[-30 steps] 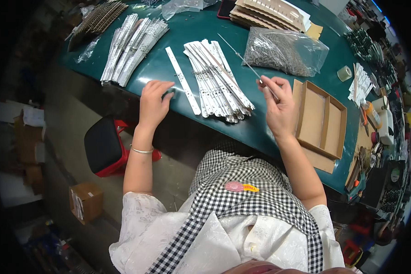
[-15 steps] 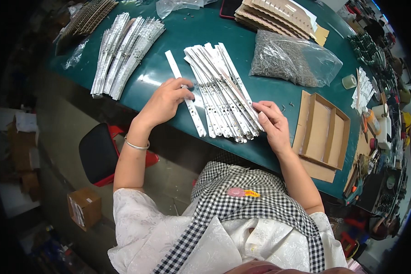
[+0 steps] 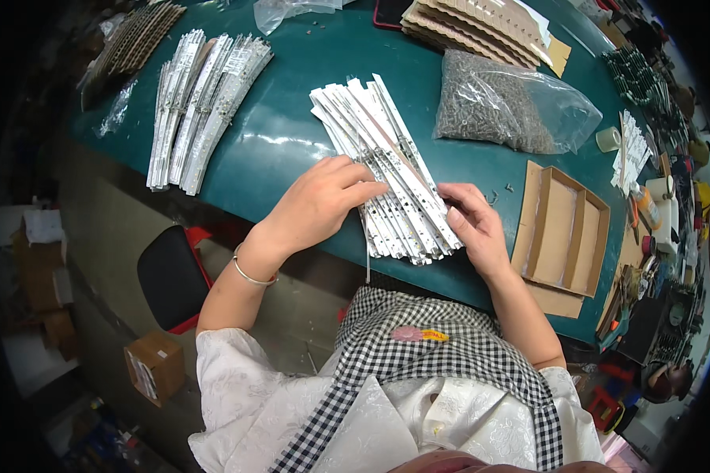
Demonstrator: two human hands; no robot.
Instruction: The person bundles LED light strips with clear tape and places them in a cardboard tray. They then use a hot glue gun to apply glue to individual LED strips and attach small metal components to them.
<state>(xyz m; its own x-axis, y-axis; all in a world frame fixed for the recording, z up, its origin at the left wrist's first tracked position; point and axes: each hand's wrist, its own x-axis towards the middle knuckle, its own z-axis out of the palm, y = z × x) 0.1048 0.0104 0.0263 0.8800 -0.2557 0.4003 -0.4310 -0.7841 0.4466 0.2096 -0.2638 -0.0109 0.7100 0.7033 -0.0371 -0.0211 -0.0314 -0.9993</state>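
A fanned pile of long white strips (image 3: 394, 197) with small dark marks, looking like narrow circuit boards, lies on the green table in front of me. My left hand (image 3: 319, 201) is over the pile's left side, its thumb and fingers bent together over the strips. One thin strip (image 3: 368, 260), seen nearly edge-on, runs down from under those fingers past the table edge; the grip itself is partly hidden. At the pile's right side, my right hand (image 3: 479, 229) has its curled fingers and thumb against the outer strips.
More bundled strips (image 3: 205, 110) lie at the far left. A clear bag of small metal parts (image 3: 493, 106) and stacked brown cardboard sheets (image 3: 469, 35) sit at the back right. A divided cardboard tray (image 3: 537, 229) is right of my right hand. A black-and-red chair (image 3: 173, 276) stands left.
My left hand has moved right, bringing the separate strip from left of the pile to its left side. My right hand stays at the pile's right edge.
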